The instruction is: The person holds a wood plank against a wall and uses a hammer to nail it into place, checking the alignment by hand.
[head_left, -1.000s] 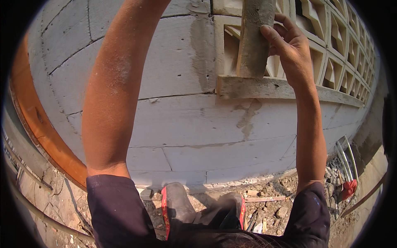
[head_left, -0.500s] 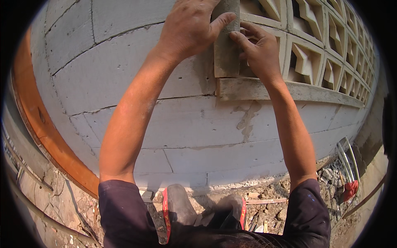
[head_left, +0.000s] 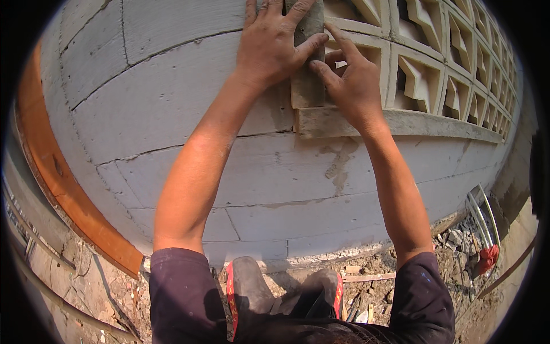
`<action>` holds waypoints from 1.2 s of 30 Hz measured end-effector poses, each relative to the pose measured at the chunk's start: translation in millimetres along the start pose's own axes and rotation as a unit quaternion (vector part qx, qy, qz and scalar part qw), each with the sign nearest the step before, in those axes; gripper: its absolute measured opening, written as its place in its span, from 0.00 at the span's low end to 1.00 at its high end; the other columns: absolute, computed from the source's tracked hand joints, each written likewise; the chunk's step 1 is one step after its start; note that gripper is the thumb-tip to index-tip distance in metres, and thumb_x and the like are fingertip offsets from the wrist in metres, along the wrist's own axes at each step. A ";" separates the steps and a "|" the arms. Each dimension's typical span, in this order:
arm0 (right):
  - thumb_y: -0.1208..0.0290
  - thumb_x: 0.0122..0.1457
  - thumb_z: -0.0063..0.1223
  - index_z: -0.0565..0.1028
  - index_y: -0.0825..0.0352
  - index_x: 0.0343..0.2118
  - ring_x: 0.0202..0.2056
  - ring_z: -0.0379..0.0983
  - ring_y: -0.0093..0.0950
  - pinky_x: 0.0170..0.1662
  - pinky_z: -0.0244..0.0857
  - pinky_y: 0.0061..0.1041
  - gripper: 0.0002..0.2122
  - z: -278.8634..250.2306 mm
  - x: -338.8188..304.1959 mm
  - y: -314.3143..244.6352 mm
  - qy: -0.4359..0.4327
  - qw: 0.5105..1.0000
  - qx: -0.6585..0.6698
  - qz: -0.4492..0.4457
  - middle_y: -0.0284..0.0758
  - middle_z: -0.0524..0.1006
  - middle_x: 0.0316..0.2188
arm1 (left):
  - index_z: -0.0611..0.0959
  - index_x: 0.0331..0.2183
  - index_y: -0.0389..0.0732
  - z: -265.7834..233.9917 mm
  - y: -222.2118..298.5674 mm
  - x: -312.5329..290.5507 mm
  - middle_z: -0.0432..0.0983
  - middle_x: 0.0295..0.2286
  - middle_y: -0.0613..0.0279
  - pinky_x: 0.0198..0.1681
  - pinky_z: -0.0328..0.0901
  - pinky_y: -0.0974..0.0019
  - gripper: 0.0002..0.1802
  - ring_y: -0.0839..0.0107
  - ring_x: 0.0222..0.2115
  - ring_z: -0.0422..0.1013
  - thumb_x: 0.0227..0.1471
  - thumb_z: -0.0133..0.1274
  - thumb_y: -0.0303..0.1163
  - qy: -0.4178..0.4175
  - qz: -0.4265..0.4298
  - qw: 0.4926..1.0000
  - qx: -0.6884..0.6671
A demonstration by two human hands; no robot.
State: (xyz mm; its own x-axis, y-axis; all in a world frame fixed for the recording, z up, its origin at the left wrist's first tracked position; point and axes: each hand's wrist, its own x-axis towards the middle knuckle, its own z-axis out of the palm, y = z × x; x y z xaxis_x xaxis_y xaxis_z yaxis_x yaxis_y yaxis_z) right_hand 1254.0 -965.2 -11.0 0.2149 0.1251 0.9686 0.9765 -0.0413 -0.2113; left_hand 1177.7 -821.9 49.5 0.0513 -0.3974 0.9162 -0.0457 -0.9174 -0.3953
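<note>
A narrow grey concrete strip (head_left: 308,90) stands upright against the wall, its lower end at a horizontal concrete ledge (head_left: 321,122). My left hand (head_left: 269,49) lies spread, open, over the strip and the wall block beside it, with the thumb across the strip's face. From the other side, my right hand (head_left: 354,83) meets the strip's right edge with the thumb and index finger. Its fingers are apart, the others partly curled. The upper end of the strip runs out of view. Just right of it is the pale pierced breeze-block screen (head_left: 420,83).
Large light-grey blocks (head_left: 166,103) form the wall, with dark joints. An orange board (head_left: 74,195) curves along the left. Rubble (head_left: 372,269) lies on the ground around my shoes (head_left: 252,289). At the right stand pale tubes (head_left: 480,221) with a red bundle (head_left: 488,261).
My left hand has slid slightly right and down, its fingers now spread onto the wall. The right hand has lowered a little and its index finger is straighter. The strip looks unmoved against the ledge.
</note>
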 end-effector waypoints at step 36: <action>0.76 0.57 0.55 0.73 0.65 0.57 0.36 0.75 0.38 0.41 0.69 0.36 0.22 -5.6 5.7 3.8 0.017 0.994 -0.076 -0.083 0.41 0.75 0.40 | 0.62 0.63 0.30 43.8 29.5 -26.8 0.61 0.62 0.42 0.68 0.35 0.39 0.36 0.49 0.66 0.51 0.60 0.47 0.40 0.107 -0.145 0.983 0.042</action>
State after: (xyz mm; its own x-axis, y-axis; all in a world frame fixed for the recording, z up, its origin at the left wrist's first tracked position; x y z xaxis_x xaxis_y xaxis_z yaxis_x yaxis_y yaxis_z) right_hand 1258.8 -970.2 -5.5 0.0477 0.1085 0.9930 0.9847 -0.1719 -0.0285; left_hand 1218.7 -839.2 10.4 -0.1618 -0.1142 0.9802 0.0220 -0.9934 -0.1122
